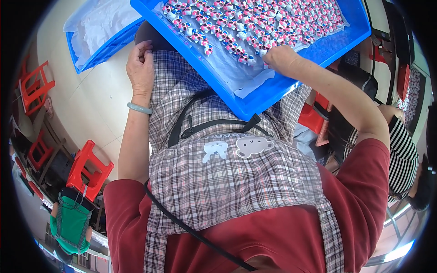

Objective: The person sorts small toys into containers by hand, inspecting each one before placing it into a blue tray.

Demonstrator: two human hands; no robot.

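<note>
Here a hard blue plastic tray (291, 86), shallow and rectangular, rests on the person's lap over a checked fabric apron (227, 177); its far end is cut off by the picture's top edge. It is lined with a thin clear plastic sheet (236, 75) and packed with small glossy figurines (255, 18) in white, red and blue, too many and too small to count. The right hand (280, 58) lies on the tray's near rows with fingers curled down among the figurines; what it grips is hidden. The left hand (141, 66) is off the tray beside the knee, fingertips pinched narrow; whether they hold anything cannot be told. One smooth pale-green bangle (139, 108) rings the left wrist. A second blue tray (102, 43) with crumpled white plastic sits on the floor, and two red plastic stools (88, 168) are plain to see
</note>
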